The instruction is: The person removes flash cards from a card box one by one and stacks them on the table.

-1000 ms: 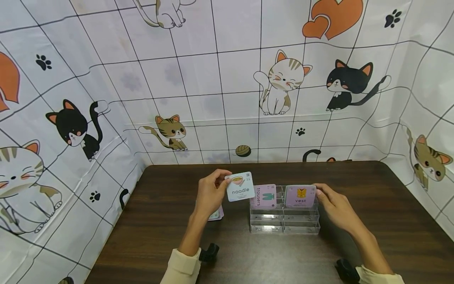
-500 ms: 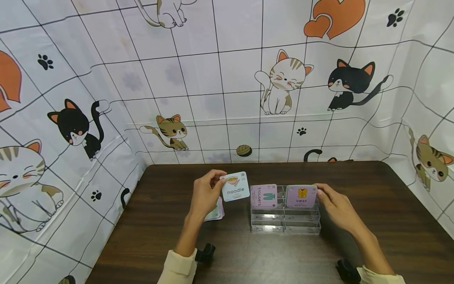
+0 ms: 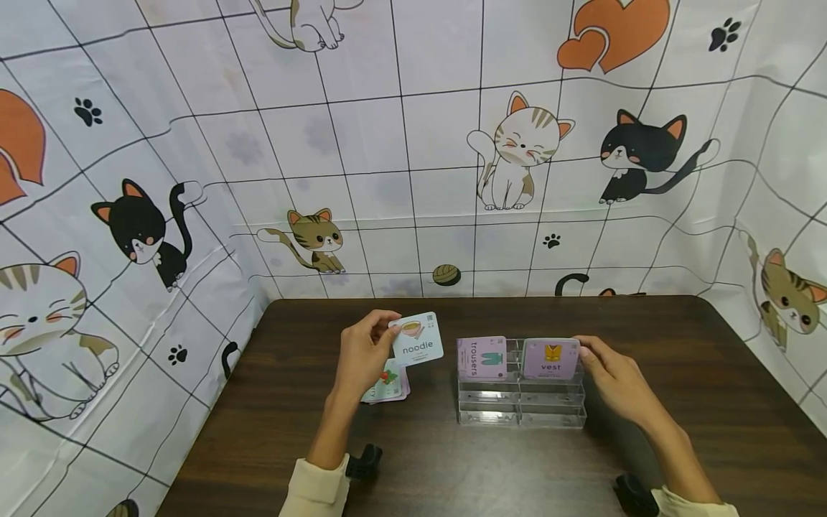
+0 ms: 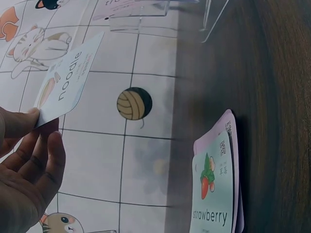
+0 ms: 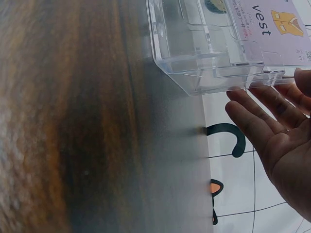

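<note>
My left hand (image 3: pixel 363 353) pinches the blue-edged noodle card (image 3: pixel 416 339) by its left edge, above and beside a small pile topped by the strawberry card (image 3: pixel 388 384). In the left wrist view, thumb and fingers grip a corner of the noodle card (image 4: pixel 73 80). A clear tiered rack (image 3: pixel 487 416) holds the purple trousers card (image 3: pixel 482 357) at its upper left and the vest card (image 3: pixel 550 358) at its upper right. My right hand (image 3: pixel 617 380) touches the rack's right side by the vest card; in the right wrist view its fingers (image 5: pixel 262 116) extend behind the rack.
The dark wooden table (image 3: pixel 504 474) stands against a white sheet (image 3: pixel 439 194) printed with cats and grid lines. Beneath the strawberry card, pink-edged cards (image 4: pixel 239 204) stick out. The rack's lower tiers hold no cards.
My left hand has moved left with the noodle card, away from the trousers card, and more of the strawberry card shows. My right hand has stayed at the rack.
</note>
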Available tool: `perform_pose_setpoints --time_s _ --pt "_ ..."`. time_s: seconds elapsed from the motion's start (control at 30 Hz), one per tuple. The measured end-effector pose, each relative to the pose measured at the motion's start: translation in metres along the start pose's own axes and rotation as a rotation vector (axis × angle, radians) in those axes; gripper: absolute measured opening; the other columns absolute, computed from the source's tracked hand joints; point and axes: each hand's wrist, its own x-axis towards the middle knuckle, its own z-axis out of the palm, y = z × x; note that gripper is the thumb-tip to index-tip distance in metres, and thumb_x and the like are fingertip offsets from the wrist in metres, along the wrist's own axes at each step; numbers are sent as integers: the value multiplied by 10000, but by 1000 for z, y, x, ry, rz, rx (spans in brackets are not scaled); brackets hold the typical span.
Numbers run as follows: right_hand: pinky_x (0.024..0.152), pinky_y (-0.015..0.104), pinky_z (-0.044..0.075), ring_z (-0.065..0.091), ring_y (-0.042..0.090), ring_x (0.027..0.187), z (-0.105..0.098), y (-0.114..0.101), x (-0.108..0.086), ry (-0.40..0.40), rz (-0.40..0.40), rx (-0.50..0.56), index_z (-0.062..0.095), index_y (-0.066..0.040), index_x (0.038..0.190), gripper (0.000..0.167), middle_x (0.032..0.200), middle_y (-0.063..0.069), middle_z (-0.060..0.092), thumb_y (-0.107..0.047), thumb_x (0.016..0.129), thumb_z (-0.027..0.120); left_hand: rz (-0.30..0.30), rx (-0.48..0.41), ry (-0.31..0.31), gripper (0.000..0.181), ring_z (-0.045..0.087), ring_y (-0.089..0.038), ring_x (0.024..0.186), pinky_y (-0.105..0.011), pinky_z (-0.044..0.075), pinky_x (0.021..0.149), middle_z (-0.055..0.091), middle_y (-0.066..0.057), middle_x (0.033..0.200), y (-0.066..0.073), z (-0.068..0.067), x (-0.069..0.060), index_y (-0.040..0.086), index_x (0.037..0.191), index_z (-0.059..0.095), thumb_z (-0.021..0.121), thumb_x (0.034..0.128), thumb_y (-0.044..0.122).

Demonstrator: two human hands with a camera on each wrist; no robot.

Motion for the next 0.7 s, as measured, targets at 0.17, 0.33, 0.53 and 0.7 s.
perform_pose_setpoints --time_s 0.17,0.33,0.53,0.7 --pt "875 657 569 733 446 1091 0 0 0 0 -6 0 582 -37 1429 342 1182 245 750 -216 1171 448 3 1 8 141 601 -130 710 -224 458 631 751 -84 863 0 -1 0 76 1137 784 750 1001 71" --pt "876 665 570 734 458 1092 -2 0 0 4 -18 0 587 -29 1422 336 1176 253 751 -205 1169 454 -9 12 3 146 590 -136 697 -223 454 624 738 -81 858 1 -3 -2 82 1140 784 759 996 79" --pt "893 687 562 729 494 1114 -2 -1 0 0 -16 2 581 -28 1431 346 1200 272 744 -215 1171 450 -29 13 16 152 600 -140 703 -219 455 618 763 -99 891 -2 -9 -3 66 1142 785 755 993 57" --pt "907 700 561 728 508 1123 -1 -1 -1 -2 -16 12 579 -22 1430 345 1215 282 738 -210 1169 456 -58 30 14 157 595 -148 708 -220 447 613 768 -89 908 -4 -13 -5 66 1152 783 748 999 59"
